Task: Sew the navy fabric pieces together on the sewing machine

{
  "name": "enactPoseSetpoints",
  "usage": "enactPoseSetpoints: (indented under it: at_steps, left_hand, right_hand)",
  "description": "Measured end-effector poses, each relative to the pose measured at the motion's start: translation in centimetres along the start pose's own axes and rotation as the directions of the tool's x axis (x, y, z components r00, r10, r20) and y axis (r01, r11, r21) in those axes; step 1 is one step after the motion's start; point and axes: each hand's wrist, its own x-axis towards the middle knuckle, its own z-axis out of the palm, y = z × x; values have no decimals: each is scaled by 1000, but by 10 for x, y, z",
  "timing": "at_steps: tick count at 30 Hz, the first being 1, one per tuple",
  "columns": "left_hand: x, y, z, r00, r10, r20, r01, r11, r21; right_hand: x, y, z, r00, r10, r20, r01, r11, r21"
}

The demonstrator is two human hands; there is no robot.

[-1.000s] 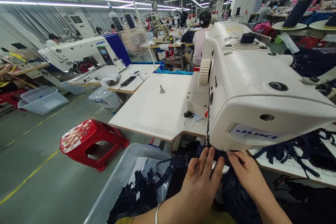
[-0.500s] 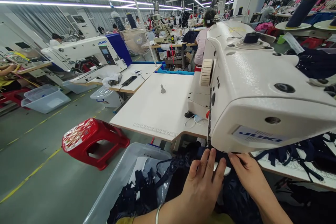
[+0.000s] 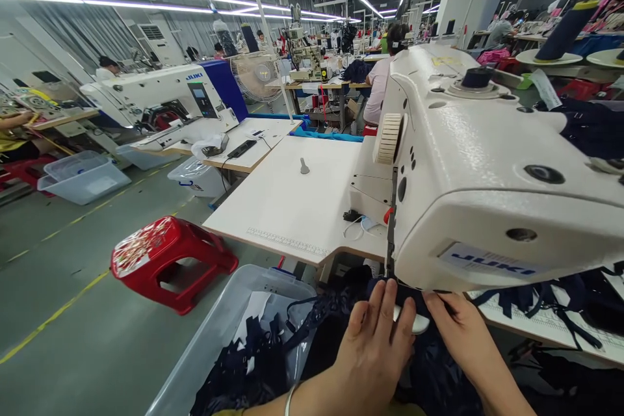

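Note:
Under the head of a white JUKI sewing machine (image 3: 492,156), dark navy fabric (image 3: 436,370) lies around the machine's narrow white arm end. My left hand (image 3: 373,351) rests over it with fingers stretched forward and slightly apart, the fingertips on the cloth beside the arm. To the right, my right hand (image 3: 458,331) pinches the edge of the cloth between thumb and fingers, close below the machine head. The needle area is hidden behind the head and my fingers. More of the fabric hangs down between my forearms.
A clear plastic bin (image 3: 195,344) with navy strapped pieces (image 3: 244,364) stands at lower left. Beyond it is a red stool (image 3: 175,266). A white table (image 3: 287,201) bears a small grey metal piece (image 3: 304,167). More navy straps (image 3: 560,299) lie on the right-hand tabletop. A person sits further ahead.
The view has shifted slightly, so the machine head appears a little lower and further right. Both hands keep nearly the same places on the fabric.

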Motion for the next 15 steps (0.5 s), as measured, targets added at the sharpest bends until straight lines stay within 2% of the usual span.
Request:
enactPoseSetpoints:
  at_steps: [5, 10, 12, 15]
  left_hand:
    - [-1, -1, 1, 999, -26, -30, 26, 1000, -16]
    - [-2, -2, 2, 999, -31, -24, 30, 999, -15]
    - [-1, -2, 2, 1000, -24, -17, 24, 999, -25]
    - [2, -2, 0, 999, -10, -45, 9, 999, -36]
  right_hand:
    - [-1, -6, -1, 1000, 2, -15, -2, 999, 41]
    - [-2, -12, -2, 998, -69, 13, 68, 995, 73]
    - [-3, -11, -2, 995, -98, 12, 96, 991, 96]
    - [-5, -4, 0, 997, -80, -21, 82, 988, 128]
